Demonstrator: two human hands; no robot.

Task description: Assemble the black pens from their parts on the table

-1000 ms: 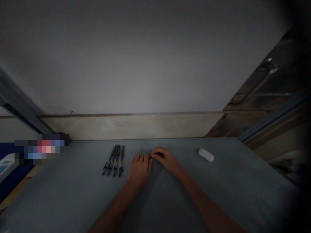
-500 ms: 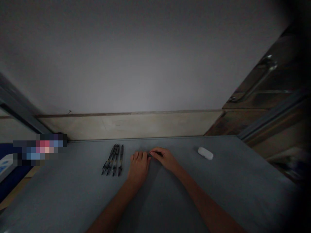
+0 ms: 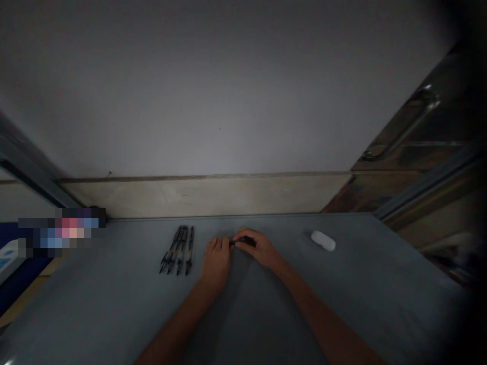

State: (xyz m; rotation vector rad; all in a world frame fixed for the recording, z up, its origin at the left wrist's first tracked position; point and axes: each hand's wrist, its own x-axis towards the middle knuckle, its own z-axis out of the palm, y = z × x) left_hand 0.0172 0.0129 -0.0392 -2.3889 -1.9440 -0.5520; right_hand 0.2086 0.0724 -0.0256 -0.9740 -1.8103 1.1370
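Observation:
My left hand [image 3: 216, 261] is closed around one end of a dark, thin object [image 3: 233, 243], which looks like a black pen. My right hand [image 3: 258, 247] pinches the same object between thumb and fingers, its fingertips close beside my left hand. Most of the object is hidden by the fingers. Left of my hands, several black pens [image 3: 178, 251] lie side by side on the grey table [image 3: 114, 294], their lower ends fanned slightly apart. A white rounded case [image 3: 323, 240] rests on the table to the right of my hands.
A pale wall [image 3: 205, 111] rises behind the table's back edge. Grey metal posts stand at both sides. On the right is a metal handle [image 3: 407, 126] on a dark panel. A blue item with a white object [image 3: 9, 258] is at the far left.
The fingers of my right hand have shifted slightly around the dark object, with the thumb and forefinger a little further apart. The camera view has moved slightly.

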